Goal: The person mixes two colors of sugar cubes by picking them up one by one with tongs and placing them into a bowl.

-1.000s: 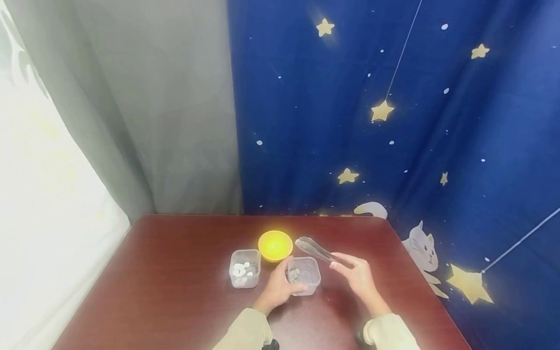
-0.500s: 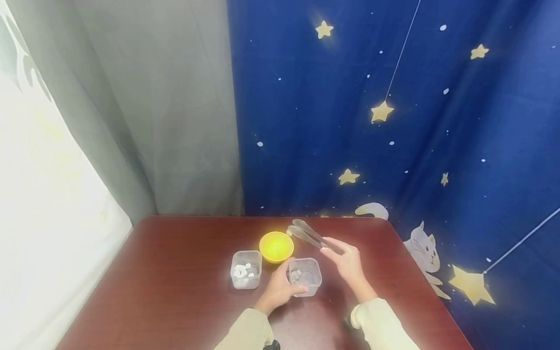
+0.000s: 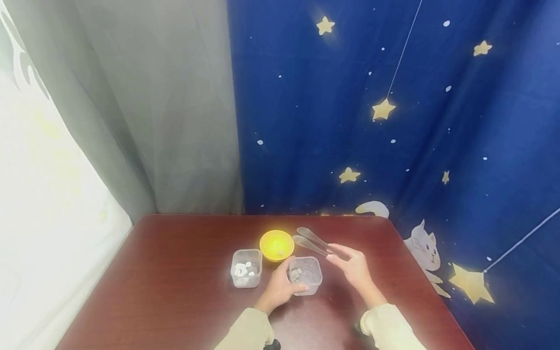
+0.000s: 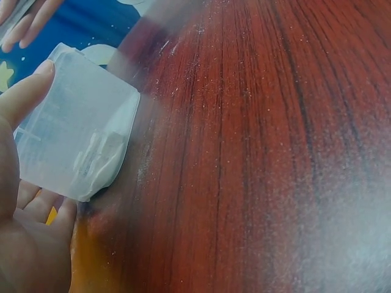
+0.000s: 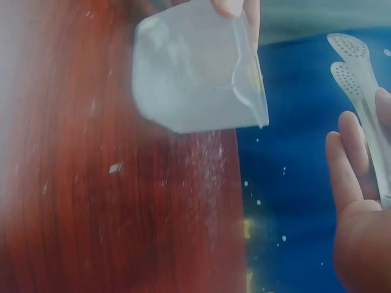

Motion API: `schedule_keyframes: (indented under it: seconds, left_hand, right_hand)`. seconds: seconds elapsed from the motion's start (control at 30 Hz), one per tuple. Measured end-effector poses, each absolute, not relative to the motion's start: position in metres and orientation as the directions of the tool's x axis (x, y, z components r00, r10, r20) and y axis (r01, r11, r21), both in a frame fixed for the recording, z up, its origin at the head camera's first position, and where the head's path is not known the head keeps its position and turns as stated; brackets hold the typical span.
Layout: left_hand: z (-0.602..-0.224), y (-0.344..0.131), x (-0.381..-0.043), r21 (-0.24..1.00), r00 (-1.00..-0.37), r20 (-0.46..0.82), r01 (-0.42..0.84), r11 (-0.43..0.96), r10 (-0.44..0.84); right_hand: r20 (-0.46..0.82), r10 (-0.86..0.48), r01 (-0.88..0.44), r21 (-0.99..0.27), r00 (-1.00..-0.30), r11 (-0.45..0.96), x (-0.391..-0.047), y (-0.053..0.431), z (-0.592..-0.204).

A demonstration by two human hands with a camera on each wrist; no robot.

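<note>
Blue star-print curtain point(image 3: 306, 107) at back, grey curtain point(image 3: 188, 97) left of it, then the red-brown counter point(image 3: 175, 248) w/ my stuff on it. R tub point(image 3: 312, 289), clear plastic, seems to rest on the counter in front of me, my L hand point(image 3: 280, 283) gripping its left side, thumb near, fingertips far. L tub point(image 3: 255, 254), same kind, stands apart to the left, hands off. Yellow bowl point(image 3: 267, 243) sits beyond, approx b/w the two. R hand point(image 3: 356, 267) pinches the tongs point(image 3: 311, 236) b/w thumb & fingers, up just R of the bowl, tips apart w/ nothing visible in them. Half a sec ago a pale bit was at the tips; now a pale cube point(image 3: 280, 252) shows in the bowl, so prob. that's the one I let go: one transfer done, I'd say, w/ more grey-white cubes point(image 3: 296, 273) left in R tub & white pieces point(image 3: 240, 270) in L tub. Hard to see: bowl's inside is glare-washed, so can't rule out other bits; L fingers partly block R tub, so no count; L wrist view gives mostly tub wall & a yellow sliver, poss. the bowl; R wrist view cuts off part of R hand.
</note>
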State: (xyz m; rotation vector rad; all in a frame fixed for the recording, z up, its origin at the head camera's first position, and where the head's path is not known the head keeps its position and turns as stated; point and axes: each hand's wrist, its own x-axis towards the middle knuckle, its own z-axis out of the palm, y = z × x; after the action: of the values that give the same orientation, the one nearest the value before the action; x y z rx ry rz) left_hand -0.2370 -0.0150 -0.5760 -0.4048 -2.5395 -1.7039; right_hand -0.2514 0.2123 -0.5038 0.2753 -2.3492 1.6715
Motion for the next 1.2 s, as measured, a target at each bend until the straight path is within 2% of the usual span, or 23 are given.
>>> schedule_keyframes:
  seconds: [0.13,0.5,0.83,1.2]
  left_hand:
    - [-0.575,-0.016,-0.237,0.908,-0.964,0.197,0.249,0.336,0.180]
    - [-0.573,-0.014,-0.236,0.907,-0.963,0.196,0.250,0.338,0.187]
    - [-0.574,-0.014,-0.236,0.896,-0.964,0.197,0.252,0.366,0.180]
    - [-0.574,-0.015,-0.236,0.903,-0.962,0.197,0.253,0.347,0.189]
  right_hand:
    - [0.282,-0.069,-0.288,-0.896,-0.957,0.339,-0.249,0.221,-0.502]
    - [0.193,-0.173,-0.254,-0.833,-0.966,0.491,-0.243,0.234,-0.498]
    - [0.134,-0.244,-0.238,-0.848,-0.961,0.473,-0.238,0.234,-0.504]
    - [0.177,-0.257,-0.303,-0.722,-0.950,0.622,-0.239,0.232,-0.510]
